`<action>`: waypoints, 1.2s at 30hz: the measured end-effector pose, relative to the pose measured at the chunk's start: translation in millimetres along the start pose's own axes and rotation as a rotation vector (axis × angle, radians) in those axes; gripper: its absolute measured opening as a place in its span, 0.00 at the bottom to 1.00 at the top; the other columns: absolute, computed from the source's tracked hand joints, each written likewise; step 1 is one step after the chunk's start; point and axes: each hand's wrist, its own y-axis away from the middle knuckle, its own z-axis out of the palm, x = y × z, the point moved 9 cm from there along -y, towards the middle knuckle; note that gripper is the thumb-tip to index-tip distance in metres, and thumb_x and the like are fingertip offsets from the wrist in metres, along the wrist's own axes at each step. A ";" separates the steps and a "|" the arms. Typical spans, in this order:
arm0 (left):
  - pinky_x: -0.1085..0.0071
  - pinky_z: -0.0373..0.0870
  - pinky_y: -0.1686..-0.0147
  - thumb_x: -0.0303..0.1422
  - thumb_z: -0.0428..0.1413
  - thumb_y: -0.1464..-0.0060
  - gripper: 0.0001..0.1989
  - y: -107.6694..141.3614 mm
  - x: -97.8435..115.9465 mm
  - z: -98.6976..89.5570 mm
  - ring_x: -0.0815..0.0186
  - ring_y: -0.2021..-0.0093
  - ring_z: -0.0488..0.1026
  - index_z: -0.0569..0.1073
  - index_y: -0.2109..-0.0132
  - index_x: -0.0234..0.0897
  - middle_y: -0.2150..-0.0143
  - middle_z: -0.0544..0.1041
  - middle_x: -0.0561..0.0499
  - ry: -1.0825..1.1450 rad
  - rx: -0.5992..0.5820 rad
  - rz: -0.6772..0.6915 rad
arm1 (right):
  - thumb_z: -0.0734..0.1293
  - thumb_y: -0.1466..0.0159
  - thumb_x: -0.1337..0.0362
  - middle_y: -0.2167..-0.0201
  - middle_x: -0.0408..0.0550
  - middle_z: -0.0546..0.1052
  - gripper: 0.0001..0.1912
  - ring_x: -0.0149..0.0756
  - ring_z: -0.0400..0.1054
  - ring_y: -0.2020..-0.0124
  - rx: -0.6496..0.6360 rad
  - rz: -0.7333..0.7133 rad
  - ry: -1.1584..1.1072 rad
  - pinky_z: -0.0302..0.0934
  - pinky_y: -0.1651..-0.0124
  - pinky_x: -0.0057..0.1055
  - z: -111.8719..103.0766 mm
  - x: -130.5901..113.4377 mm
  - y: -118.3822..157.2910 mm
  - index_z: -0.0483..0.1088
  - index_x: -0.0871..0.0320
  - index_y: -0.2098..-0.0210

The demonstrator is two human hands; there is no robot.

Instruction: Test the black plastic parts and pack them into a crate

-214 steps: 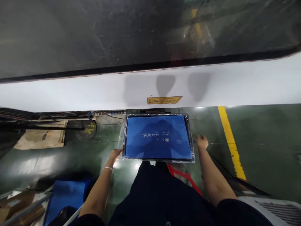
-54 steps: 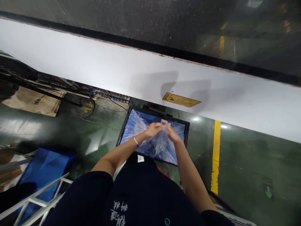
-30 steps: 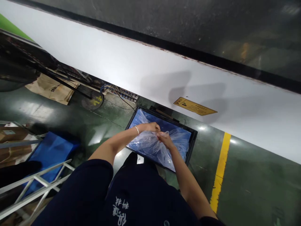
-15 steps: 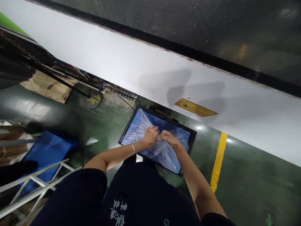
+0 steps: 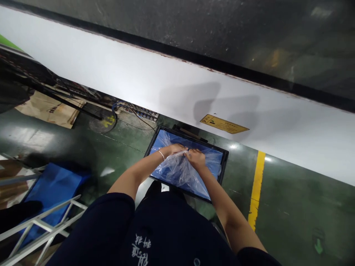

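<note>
Clear plastic film point(image 5: 180, 170) is bunched and creased over a black-framed crate point(image 5: 225, 162) with a blue inside. My left hand point(image 5: 177, 148) is closed on the gathered film near the middle of the crate. Right beside it, my right hand point(image 5: 196, 158) grips the same film, its fingers curled. Folds fan out from the two hands toward the crate's sides. What lies under the film cannot be made out.
A white machine panel with a yellow label point(image 5: 224, 124) spans the area beyond the crate. On the left are a metal ladder point(image 5: 41, 223), a blue sheet point(image 5: 51, 192), a brown paper bag point(image 5: 52, 107) and cables point(image 5: 133, 111). A yellow floor line point(image 5: 257, 184) runs at right.
My left hand has moved up, its wrist now higher and its forearm reaching farther over the crate. My right hand has turned and closed more on the film, which is bunched tighter.
</note>
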 end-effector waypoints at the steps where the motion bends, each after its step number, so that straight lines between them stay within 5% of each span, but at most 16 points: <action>1: 0.73 0.69 0.68 0.40 0.53 0.43 0.18 -3.2 -0.4 -3.7 0.69 0.71 0.71 0.78 0.65 0.28 0.69 0.77 0.45 -0.032 0.062 0.005 | 0.60 0.35 0.56 0.69 0.59 0.73 0.17 0.38 0.65 0.63 -0.027 0.025 0.010 0.54 0.61 0.29 5.0 -0.1 -0.3 0.72 0.63 0.69; 8: 0.71 0.67 0.57 0.32 0.56 0.47 0.10 -34.5 -4.9 -37.9 0.63 0.60 0.73 0.79 0.64 0.29 0.63 0.79 0.43 -0.310 0.315 -0.072 | 0.56 0.33 0.64 0.67 0.66 0.74 0.18 0.44 0.70 0.63 -0.131 0.188 0.012 0.58 0.59 0.34 44.8 -6.8 -0.5 0.74 0.68 0.65; 14: 0.63 0.66 0.53 0.31 0.54 0.46 0.12 -44.1 -26.5 -46.1 0.53 0.53 0.73 0.79 0.61 0.27 0.57 0.77 0.33 -0.405 0.445 -0.208 | 0.59 0.35 0.66 0.68 0.65 0.74 0.14 0.46 0.71 0.63 -0.214 0.316 -0.125 0.60 0.59 0.37 89.4 6.0 72.9 0.73 0.67 0.65; 18: 0.65 0.67 0.55 0.32 0.51 0.43 0.15 -27.1 -24.9 -39.6 0.56 0.54 0.73 0.78 0.57 0.27 0.57 0.77 0.36 -0.354 0.482 -0.141 | 0.57 0.34 0.63 0.61 0.59 0.74 0.14 0.40 0.70 0.58 -0.169 0.332 -0.268 0.61 0.55 0.33 88.3 22.8 91.9 0.71 0.63 0.66; 22: 0.73 0.67 0.65 0.35 0.52 0.44 0.15 0.2 -14.0 -34.0 0.66 0.66 0.72 0.78 0.57 0.29 0.68 0.77 0.45 -0.267 0.399 -0.007 | 0.48 0.33 0.48 0.57 0.54 0.73 0.26 0.31 0.70 0.64 -0.095 0.356 -0.770 0.64 0.61 0.28 75.1 35.1 50.9 0.65 0.61 0.68; 25: 0.76 0.65 0.68 0.37 0.53 0.44 0.14 18.8 2.6 -21.6 0.69 0.70 0.69 0.78 0.66 0.30 0.71 0.75 0.49 -0.260 0.261 0.206 | 0.56 0.42 0.40 0.67 0.49 0.73 0.27 0.28 0.68 0.71 -0.046 0.393 -1.155 0.64 0.66 0.27 72.5 34.1 17.2 0.62 0.60 0.71; 30: 0.75 0.65 0.60 0.37 0.50 0.42 0.15 33.6 25.7 4.3 0.69 0.64 0.71 0.77 0.66 0.33 0.65 0.77 0.48 -0.347 0.075 0.503 | 0.71 0.56 0.56 0.80 0.40 0.69 0.16 0.25 0.62 0.76 -0.073 0.329 -1.095 0.57 0.70 0.21 70.9 23.8 -2.4 0.66 0.61 0.74; 36: 0.73 0.65 0.53 0.26 0.53 0.53 0.11 13.3 29.6 7.7 0.65 0.58 0.71 0.78 0.62 0.36 0.59 0.78 0.48 -0.499 -0.047 0.385 | 0.68 0.52 0.57 0.85 0.41 0.67 0.14 0.24 0.59 0.80 -0.185 0.311 -1.051 0.54 0.74 0.20 69.9 27.7 1.6 0.65 0.62 0.81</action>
